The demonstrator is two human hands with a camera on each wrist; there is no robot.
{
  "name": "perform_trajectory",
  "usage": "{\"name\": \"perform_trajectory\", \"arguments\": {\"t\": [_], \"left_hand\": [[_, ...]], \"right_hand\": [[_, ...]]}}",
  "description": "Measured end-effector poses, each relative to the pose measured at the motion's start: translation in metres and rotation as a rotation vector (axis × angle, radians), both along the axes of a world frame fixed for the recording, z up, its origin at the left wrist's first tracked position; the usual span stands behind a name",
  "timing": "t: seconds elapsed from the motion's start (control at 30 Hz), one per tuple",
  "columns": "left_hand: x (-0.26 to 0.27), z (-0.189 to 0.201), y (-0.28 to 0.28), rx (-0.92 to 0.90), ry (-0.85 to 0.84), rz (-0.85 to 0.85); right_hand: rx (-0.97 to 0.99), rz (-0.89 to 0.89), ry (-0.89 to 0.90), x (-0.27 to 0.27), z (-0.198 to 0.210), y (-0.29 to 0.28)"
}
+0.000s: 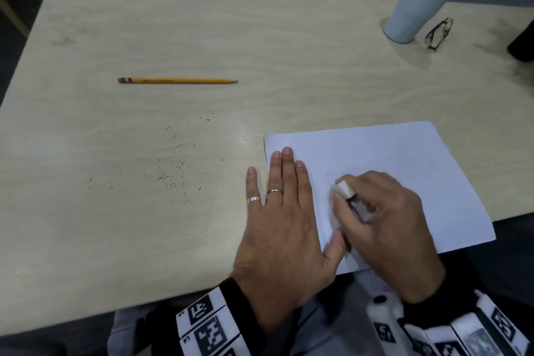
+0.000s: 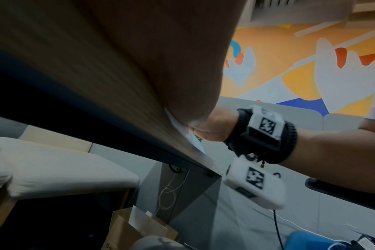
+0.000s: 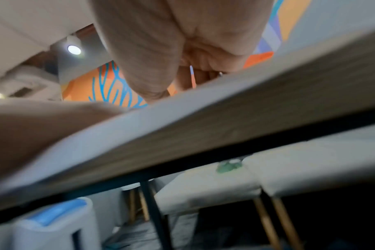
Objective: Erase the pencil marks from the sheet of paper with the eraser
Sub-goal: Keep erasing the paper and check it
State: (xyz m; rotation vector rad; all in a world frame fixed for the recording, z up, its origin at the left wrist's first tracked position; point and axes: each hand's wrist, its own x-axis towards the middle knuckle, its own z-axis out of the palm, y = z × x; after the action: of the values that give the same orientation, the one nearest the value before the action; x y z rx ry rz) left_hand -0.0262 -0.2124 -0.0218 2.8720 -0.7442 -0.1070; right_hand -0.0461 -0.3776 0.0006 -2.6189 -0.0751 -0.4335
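Hidden: pencil marks are hard to make out on the paper point(image 1: 390, 170); both wrist views are blurred and mostly filled by palm and table edge.
Cut off: a dark object point(image 1: 521, 46) at the right frame edge.
Container: lidded tumbler point(image 1: 419, 3), contents unseen; glasses point(image 1: 439, 33) just beside it.
Left hand point(image 1: 277, 220): flat, fingers straight, pressing the paper's left edge.
Right hand point(image 1: 384, 217): fingers curled, pinching the eraser point(image 1: 344, 189) against the paper.
Table point(image 1: 144, 211): pencil point(image 1: 177, 80) well apart from the paper; dark crumbs point(image 1: 173, 165) scattered.
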Motion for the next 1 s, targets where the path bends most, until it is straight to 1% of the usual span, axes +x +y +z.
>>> {"name": "perform_trajectory", "arguments": {"t": [0.07,0.13,0.17,0.3,0.37,0.43,0.5,0.57,0.6,0.67,0.73,0.77,0.87,0.93,1.0], "left_hand": [[0.0,0.0,0.0,0.005,0.004,-0.005],[-0.001,0.001,0.0,0.0,0.011,-0.001],[0.0,0.001,0.0,-0.002,0.007,0.002],[-0.001,0.002,0.0,0.003,-0.003,-0.001],[-0.001,0.004,0.0,0.016,0.005,-0.002],[-0.001,0.004,0.0,0.03,0.011,-0.005],[0.0,0.004,0.0,0.027,0.006,-0.003],[0.0,0.003,0.001,0.023,-0.004,-0.002],[0.0,0.002,0.001,0.026,-0.008,-0.005],[-0.001,0.002,0.0,0.023,-0.002,-0.003],[-0.001,0.002,0.0,0.004,0.001,0.0],[-0.001,0.002,0.0,0.006,0.002,0.0],[-0.001,0.001,0.0,0.009,-0.006,-0.006],[-0.001,0.0,0.001,0.011,-0.005,-0.007],[-0.002,0.0,0.0,0.007,-0.001,-0.003]], "right_hand": [[0.05,-0.026,0.003,0.002,-0.004,-0.013],[0.042,-0.119,-0.023,0.012,-0.002,-0.035],[0.038,-0.128,-0.029,0.014,-0.001,-0.038],[0.069,-0.003,0.029,-0.003,0.0,-0.001],[0.11,-0.053,0.029,0.001,-0.003,-0.02],[0.073,-0.133,0.0,0.01,-0.001,-0.041],[0.061,-0.113,-0.003,0.009,0.002,-0.032],[0.046,-0.033,0.01,-0.002,0.0,-0.005],[0.062,-0.019,0.016,-0.005,-0.001,-0.003],[0.103,-0.08,0.028,0.001,-0.002,-0.029],[0.065,-0.159,0.007,0.007,0.002,-0.045],[0.07,-0.152,0.007,0.006,0.004,-0.042],[0.092,-0.018,0.055,-0.007,0.005,-0.003],[0.142,-0.042,0.063,-0.004,0.001,-0.016],[0.113,-0.123,0.033,0.005,0.002,-0.038]]}}
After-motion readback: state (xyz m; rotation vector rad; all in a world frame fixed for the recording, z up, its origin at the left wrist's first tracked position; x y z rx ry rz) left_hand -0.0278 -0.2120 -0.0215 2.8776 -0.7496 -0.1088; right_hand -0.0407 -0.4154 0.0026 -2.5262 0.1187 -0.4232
